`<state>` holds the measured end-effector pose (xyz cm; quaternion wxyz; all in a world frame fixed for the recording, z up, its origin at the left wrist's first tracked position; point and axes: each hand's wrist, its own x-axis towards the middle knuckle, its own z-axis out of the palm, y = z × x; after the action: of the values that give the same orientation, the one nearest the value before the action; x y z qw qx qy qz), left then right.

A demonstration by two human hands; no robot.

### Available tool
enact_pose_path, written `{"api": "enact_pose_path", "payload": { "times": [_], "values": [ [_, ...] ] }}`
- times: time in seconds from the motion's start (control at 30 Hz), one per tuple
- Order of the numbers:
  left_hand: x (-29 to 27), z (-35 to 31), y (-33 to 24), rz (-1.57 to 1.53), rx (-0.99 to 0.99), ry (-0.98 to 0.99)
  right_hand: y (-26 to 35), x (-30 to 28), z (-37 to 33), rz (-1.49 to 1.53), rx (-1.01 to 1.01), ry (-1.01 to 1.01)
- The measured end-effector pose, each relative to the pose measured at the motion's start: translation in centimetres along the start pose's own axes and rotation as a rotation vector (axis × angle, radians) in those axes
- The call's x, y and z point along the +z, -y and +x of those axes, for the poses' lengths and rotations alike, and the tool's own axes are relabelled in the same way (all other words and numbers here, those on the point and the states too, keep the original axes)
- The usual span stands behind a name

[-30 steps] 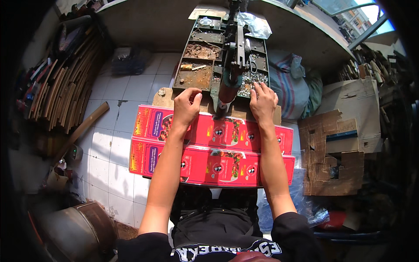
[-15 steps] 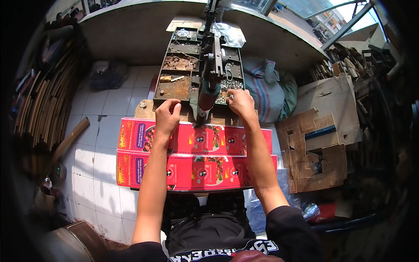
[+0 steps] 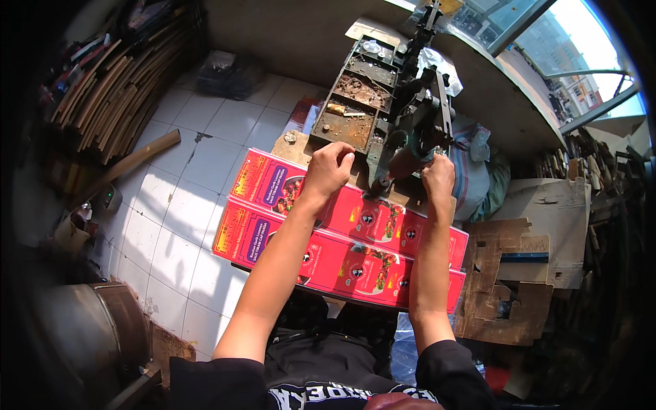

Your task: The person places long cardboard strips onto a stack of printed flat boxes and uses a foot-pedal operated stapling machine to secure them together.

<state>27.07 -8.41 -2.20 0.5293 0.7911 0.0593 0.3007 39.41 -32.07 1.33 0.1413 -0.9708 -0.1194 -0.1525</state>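
My left hand is closed with fingers curled, just in front of the near edge of a rusty compartment tray; whatever its fingers hold is hidden. My right hand is pinched closed at the right side of a dark metal bench press, and I cannot make out what is between its fingertips. Two red printed cardboard sheets lie below the press, one in front of the other, with both my forearms crossing over them.
Stacked cardboard strips stand at the left, near a long cardboard tube. A striped sack sits right of the press. Torn brown cardboard lies at the right. A metal drum stands lower left.
My view has turned, so the press, tray and red sheets appear further right and tilted. Both hands stay closed near the press; the right one's small-parts compartment is now mostly hidden behind the press.
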Motion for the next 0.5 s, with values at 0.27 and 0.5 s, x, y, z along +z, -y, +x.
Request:
{"api": "enact_pose_path", "payload": {
  "times": [0.27,0.5],
  "values": [
    [0.0,-0.1,-0.4,0.016,-0.026,0.005,-1.2,1.1,0.0,0.179,-0.068,-0.109],
    [-0.2,-0.2,-0.6,-0.040,-0.054,-0.030,-3.5,2.9,0.0,0.401,-0.174,-0.110]
  ]
}}
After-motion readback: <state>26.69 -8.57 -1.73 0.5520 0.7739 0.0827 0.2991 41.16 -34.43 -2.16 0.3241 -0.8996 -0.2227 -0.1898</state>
